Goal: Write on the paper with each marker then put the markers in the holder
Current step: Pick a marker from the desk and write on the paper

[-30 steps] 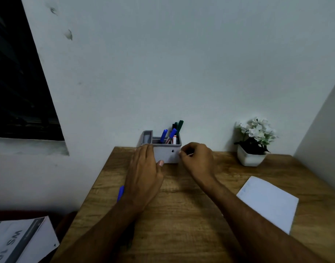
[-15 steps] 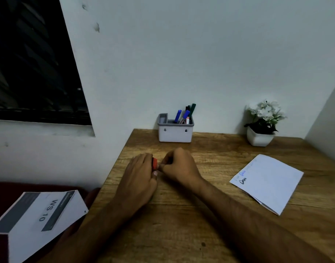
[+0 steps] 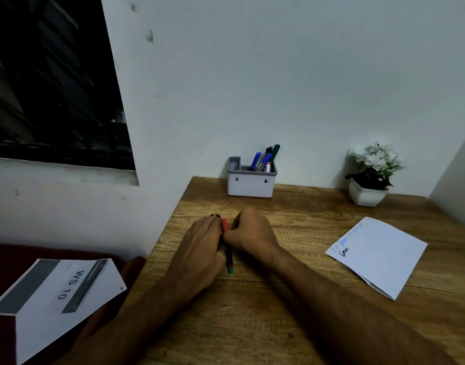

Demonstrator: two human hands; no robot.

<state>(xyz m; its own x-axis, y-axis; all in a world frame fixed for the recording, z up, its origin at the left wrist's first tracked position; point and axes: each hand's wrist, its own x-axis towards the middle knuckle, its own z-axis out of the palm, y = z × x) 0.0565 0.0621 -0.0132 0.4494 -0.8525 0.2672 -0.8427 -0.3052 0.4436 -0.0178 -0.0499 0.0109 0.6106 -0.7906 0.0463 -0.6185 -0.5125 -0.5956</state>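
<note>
My left hand [image 3: 200, 246] lies on the wooden table [image 3: 292, 325] with its fingers fairly straight, resting against a dark marker with a red cap [image 3: 224, 224]. The marker's body runs toward me and ends in a red and teal tip. My right hand [image 3: 249, 230] is curled just right of it and pinches the marker near the cap. The white holder [image 3: 249, 187] with a grey rim stands at the wall and has several markers [image 3: 265, 160] in it. The paper [image 3: 378, 256] lies to the right and bears blue and black writing at its left corner.
A white pot of white flowers [image 3: 368, 196] stands at the back right by a side wall. A box marked "WS 10" [image 3: 55, 293] sits off the table's left edge. A dark window [image 3: 50, 80] is at the upper left.
Both hands drew back from the holder to the table's left middle. A red-capped marker now shows between them, with my right hand pinching it. The view has swung left and down.
</note>
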